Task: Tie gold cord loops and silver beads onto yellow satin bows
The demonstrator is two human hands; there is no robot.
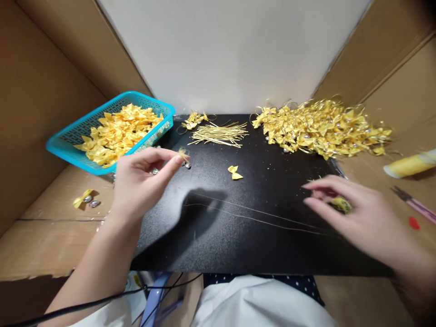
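My left hand [143, 177] is raised over the left side of the black board [259, 250], thumb and forefinger pinching a small tuft of fine gold thread [183, 156]. My right hand [350, 204], a little blurred, curls over the board's right edge. Its thumb and forefinger tips are slightly apart, and a yellow-and-dark thing [341, 205] shows in its palm; I cannot make out its kind. Two thin strands of thread [259, 213] run across the board toward this hand. Between the hands lies one yellow ribbon bow [235, 172].
A turquoise basket [80, 165] holds yellow ribbon bows. Behind lie gold wire ties [220, 134] and a large heap of beaded gold bows [316, 127]. A bow with silver beads [86, 200] sits left. Pink-handled scissors [413, 202] and a yellow roll [410, 164] lie right. Cardboard walls [44, 59] enclose the sides.
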